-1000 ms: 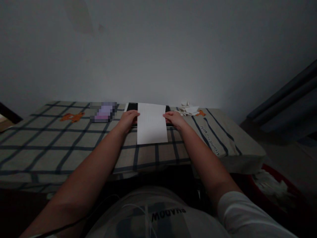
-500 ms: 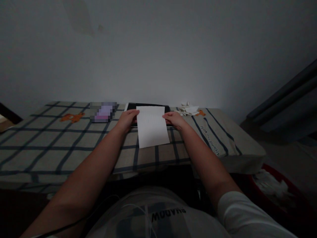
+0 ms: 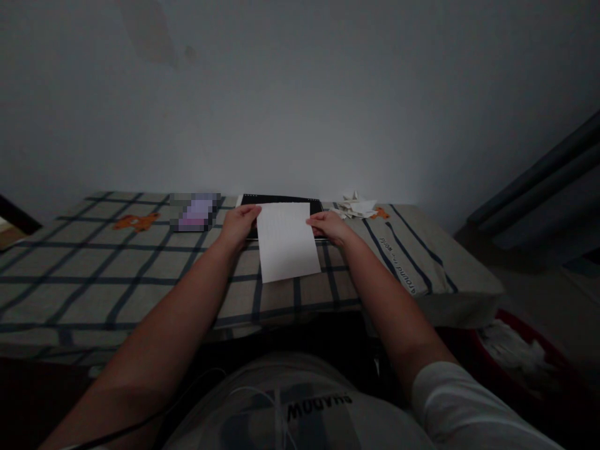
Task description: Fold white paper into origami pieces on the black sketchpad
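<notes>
A white sheet of paper (image 3: 288, 244) with faint lines is stretched between my two hands over the table. My left hand (image 3: 238, 226) pinches its upper left corner. On the opposite edge, a little lower, my right hand (image 3: 332, 226) grips the sheet between thumb and fingers. Behind the paper, a flat black pad or notebook (image 3: 276, 199) with a row of small holes along its far edge lies on the cloth, partly hidden by the sheet and my hands.
Folded or torn white paper pieces (image 3: 357, 206) lie right of the black pad. A pixelated purple item (image 3: 197, 212) sits at the left. The checked tablecloth (image 3: 154, 284) hangs over the table's front edge. A red bin (image 3: 509, 319) with white waste stands at the lower right.
The sheet has shifted very slightly left and tilted a little toward me. Both hands keep hold of it, with my left hand a touch further left.
</notes>
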Motion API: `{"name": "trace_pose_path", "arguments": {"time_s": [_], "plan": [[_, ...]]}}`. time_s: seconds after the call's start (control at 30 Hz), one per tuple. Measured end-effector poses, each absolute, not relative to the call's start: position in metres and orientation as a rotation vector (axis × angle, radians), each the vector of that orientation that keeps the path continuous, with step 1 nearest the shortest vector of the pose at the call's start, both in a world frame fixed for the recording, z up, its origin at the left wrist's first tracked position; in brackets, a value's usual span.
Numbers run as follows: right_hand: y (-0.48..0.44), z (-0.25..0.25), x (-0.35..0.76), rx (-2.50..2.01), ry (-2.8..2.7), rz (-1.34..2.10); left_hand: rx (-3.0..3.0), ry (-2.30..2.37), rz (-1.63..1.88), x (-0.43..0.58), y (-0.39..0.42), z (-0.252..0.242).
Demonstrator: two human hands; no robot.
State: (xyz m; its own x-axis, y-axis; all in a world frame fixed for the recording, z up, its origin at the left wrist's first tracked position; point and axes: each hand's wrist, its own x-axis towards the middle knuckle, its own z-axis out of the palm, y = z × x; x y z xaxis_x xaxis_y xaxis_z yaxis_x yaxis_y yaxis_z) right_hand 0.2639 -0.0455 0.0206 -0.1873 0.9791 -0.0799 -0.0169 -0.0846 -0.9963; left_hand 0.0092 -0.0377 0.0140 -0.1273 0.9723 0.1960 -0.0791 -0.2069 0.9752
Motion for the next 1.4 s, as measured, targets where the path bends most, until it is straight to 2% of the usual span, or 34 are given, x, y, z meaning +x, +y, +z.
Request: {"name": "trace_pose_path", "arguments": {"time_s": [0.53,0.73,1.0,1.4], "plan": [[-0.0426,0.0154,0.2639,-1.128,-1.31,1.446,1.163,1.247,1.589,0.0105,-0.0385,0.0181],[-0.0442,0.0188,0.2651,-1.195,-1.284,1.41,1.162,1.184,1.411,0.0095,-0.038,0.0169],[-0.0438,0.0178,0.2646,-1.166,-1.3,1.482,1.327,1.369,1.512,0.0038,-0.0352,0.0116],[-0.0443,0.018,0.2635,-1.128,-1.243,1.434,1.23,1.221,1.502,0.0087,-0.036,0.0137]]}}
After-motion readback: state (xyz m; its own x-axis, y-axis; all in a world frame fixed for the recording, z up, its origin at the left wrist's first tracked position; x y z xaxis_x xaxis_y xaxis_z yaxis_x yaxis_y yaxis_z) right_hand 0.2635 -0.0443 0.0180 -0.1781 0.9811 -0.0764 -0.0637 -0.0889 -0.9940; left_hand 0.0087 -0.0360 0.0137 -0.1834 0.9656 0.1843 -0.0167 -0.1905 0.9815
